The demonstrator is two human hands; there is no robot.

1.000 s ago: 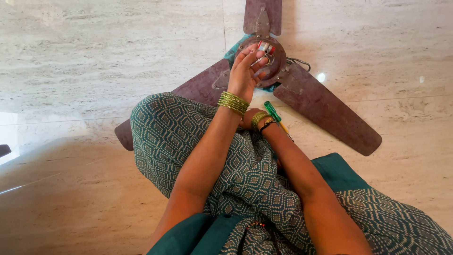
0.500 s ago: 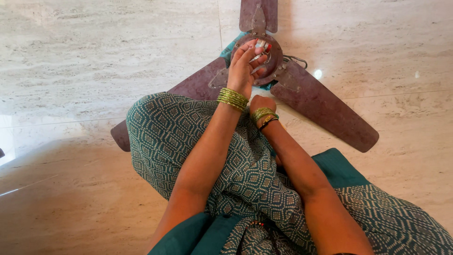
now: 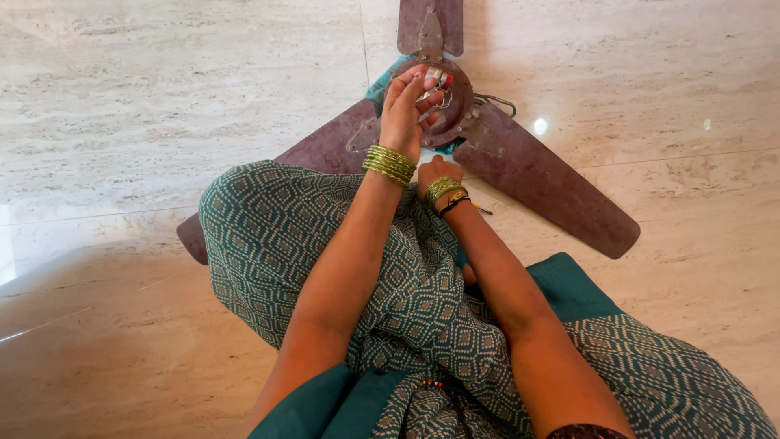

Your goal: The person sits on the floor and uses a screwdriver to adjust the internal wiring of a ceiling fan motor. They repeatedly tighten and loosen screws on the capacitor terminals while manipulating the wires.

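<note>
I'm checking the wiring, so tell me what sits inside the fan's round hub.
Inside the fan hub a few loose wires, red and white, show beside the left hand. That hand covers the hub's left part, so what lies beneath it cannot be seen.

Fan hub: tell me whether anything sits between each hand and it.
Nothing visible blocks the left hand: it already rests on the fan hub, fingers by the wires. The right hand sits nearer the body, mostly hidden behind the left wrist and bangles, which lie between it and the hub.
</note>
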